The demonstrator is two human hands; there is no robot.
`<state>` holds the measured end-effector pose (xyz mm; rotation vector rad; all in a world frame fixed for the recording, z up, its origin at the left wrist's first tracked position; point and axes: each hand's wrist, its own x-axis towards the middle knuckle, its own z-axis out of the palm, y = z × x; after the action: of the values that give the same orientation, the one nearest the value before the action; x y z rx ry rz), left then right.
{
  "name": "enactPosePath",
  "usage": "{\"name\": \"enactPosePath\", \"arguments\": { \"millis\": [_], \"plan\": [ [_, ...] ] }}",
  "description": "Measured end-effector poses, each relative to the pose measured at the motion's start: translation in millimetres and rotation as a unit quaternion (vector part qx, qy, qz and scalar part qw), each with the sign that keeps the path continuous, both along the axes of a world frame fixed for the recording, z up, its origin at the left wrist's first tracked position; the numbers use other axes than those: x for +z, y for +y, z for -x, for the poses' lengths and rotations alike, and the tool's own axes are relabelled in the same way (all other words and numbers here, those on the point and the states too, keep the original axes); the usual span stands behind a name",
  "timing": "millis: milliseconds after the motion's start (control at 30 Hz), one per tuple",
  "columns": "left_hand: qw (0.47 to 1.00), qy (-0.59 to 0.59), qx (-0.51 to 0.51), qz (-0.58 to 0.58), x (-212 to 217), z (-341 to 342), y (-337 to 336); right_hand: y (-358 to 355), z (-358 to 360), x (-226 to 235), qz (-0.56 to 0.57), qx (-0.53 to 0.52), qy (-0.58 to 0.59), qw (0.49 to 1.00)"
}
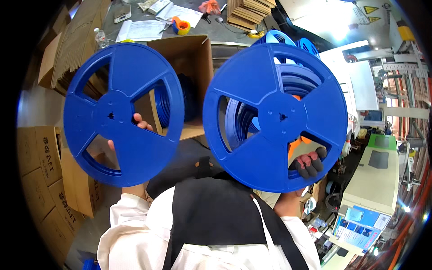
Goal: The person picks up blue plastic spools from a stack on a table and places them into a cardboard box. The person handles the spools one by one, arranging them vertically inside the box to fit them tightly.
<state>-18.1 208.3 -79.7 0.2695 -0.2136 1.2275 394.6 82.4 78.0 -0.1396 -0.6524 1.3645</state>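
Note:
I hold up two large blue plastic reels, one in each hand. My left hand (135, 128) grips the left blue reel (121, 85), fingers poking through one of its spoke openings. My right hand (308, 164), with dark fingertip covers, grips the right blue reel (270, 85) through its lower opening. Both reels face me flat and hide most of each hand. Behind the right reel stands a stack of more blue reels (288, 42). An open cardboard box (191, 54) between the two reels holds further blue reels on edge.
Stacked cardboard boxes (40, 166) stand at the left. A grey table (211, 27) at the top carries papers, a tape roll (181, 25) and flat cardboard. Machines and a green-topped cabinet (380, 157) fill the right side.

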Motion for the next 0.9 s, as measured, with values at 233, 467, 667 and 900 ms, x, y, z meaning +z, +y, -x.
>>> {"name": "enactPosePath", "arguments": {
  "millis": [233, 467, 667, 900],
  "plan": [
    [0.963, 0.182, -0.013, 0.197, 51.4, -14.7, -16.0, 7.8, 10.4, -1.4, 0.039, -0.020, -0.075, 0.996],
    [0.895, 0.426, -0.094, 0.093, 63.2, -89.8, -14.0, 27.5, 94.7, 1.6, 0.227, -0.010, -0.319, 0.920],
    [0.920, 0.358, -0.138, 0.078, 51.2, -157.5, -14.7, 15.2, 129.4, -10.2, 0.137, 0.006, -0.620, 0.773],
    [0.929, 0.287, -0.170, 0.161, 54.1, -143.3, -15.3, 33.2, 122.4, 1.2, 0.048, 0.062, -0.647, 0.758]
  ]
}}
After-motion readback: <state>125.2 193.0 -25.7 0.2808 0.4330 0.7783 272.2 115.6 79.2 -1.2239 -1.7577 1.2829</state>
